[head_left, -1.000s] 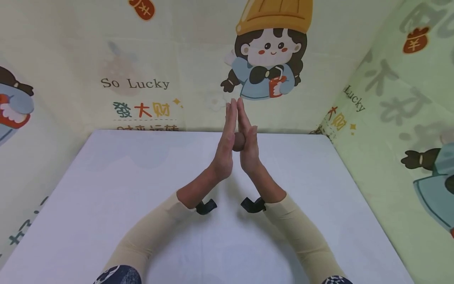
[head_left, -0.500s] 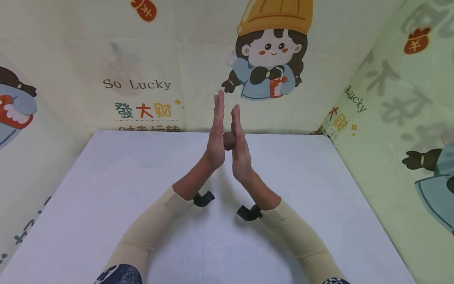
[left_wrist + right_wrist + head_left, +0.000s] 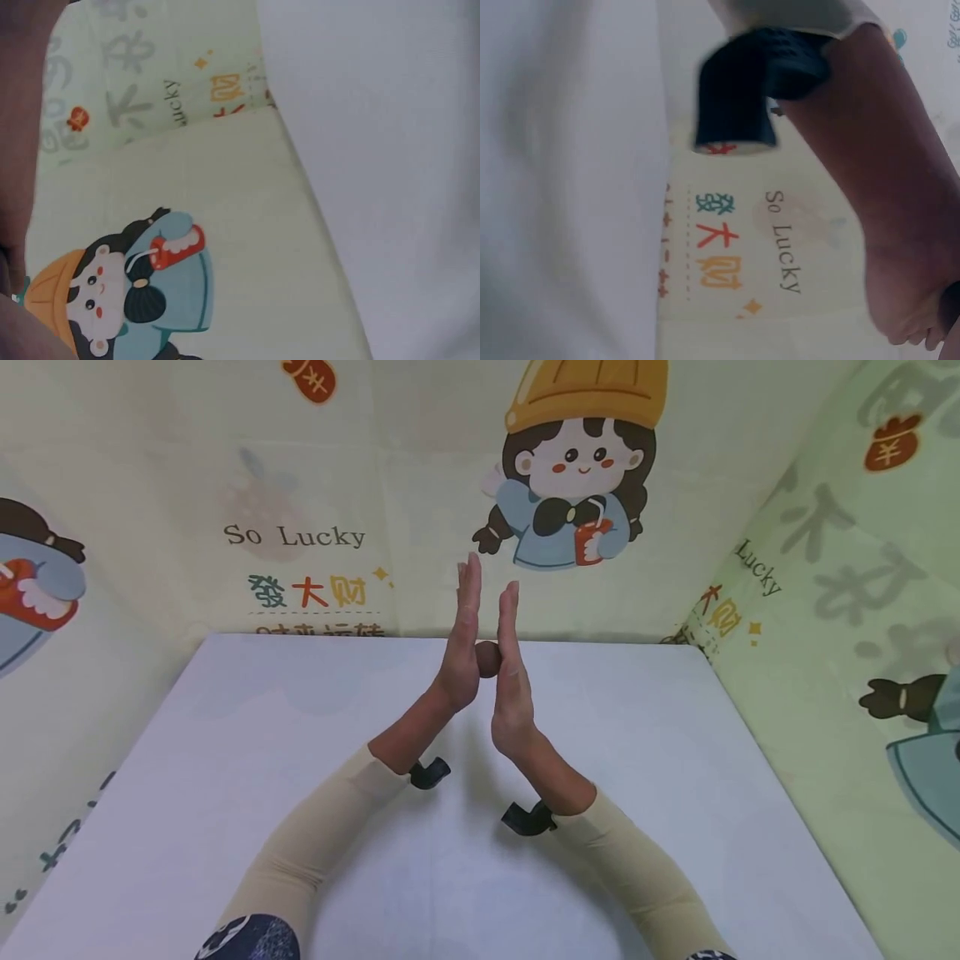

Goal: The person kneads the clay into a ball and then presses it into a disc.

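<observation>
A small brown ball [image 3: 487, 659], smooth like clay, sits between my two upright palms above the far half of the table. My left hand [image 3: 461, 647] lies flat along its left side, fingers straight and pointing up and away. From the right, the flat palm of my right hand [image 3: 513, 685] presses on it, fingers also straight. The left fingertips reach a little farther forward than the right ones. In the right wrist view the left hand [image 3: 904, 292] shows beside the ball's dark edge [image 3: 951, 307]. Only blurred skin at the left border shows in the left wrist view.
A white table [image 3: 360, 860] spreads under both forearms. Black wrist camera mounts [image 3: 430, 773] stick out inward from both wrists. Pale printed cloth walls [image 3: 420, 485] with cartoon figures and lettering stand behind and at the sides.
Both hands and the ball have shifted slightly left. The left palm has slid forward against the right one, which has drawn back, and the fingertips stand farther apart.
</observation>
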The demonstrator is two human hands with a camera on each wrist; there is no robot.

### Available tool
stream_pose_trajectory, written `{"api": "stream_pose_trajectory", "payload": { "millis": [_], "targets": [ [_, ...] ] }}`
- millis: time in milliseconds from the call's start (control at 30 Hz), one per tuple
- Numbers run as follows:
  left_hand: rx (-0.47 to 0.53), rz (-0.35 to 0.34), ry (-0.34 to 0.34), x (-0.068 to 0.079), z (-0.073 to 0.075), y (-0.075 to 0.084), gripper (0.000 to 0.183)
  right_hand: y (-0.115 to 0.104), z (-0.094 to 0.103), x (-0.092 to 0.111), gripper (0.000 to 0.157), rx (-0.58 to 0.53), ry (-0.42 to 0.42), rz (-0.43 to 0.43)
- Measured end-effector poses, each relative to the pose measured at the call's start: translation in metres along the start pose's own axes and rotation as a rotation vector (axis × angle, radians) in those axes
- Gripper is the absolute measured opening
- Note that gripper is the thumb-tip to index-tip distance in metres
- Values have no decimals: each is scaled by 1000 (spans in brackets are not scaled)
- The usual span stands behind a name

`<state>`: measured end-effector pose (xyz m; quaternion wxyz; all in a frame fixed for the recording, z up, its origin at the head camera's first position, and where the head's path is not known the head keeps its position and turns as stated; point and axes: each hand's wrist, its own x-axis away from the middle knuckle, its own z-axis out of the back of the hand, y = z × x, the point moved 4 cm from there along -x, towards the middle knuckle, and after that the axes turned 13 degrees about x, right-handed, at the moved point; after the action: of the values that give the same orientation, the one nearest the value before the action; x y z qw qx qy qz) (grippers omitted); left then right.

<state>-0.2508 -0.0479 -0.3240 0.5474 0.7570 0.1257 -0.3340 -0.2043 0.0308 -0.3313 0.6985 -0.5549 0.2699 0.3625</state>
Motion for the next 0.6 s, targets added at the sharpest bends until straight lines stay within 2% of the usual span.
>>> {"api": "stream_pose_trajectory", "payload": {
  "millis": [167,400,500,600],
  "targets": [
    [-2,5,-49,9,-8,-8,65,-1,9,-7,82,5,-5,26],
    [10,-33,-123,19,-18,-16,64,2,21,-12,80,30,11,32],
    [35,-16,-126,25,-22,-19,64,5,26,-15,81,39,15,21],
    [56,28,-121,32,-25,-21,64,9,31,-18,81,36,17,-6]
  ]
}}
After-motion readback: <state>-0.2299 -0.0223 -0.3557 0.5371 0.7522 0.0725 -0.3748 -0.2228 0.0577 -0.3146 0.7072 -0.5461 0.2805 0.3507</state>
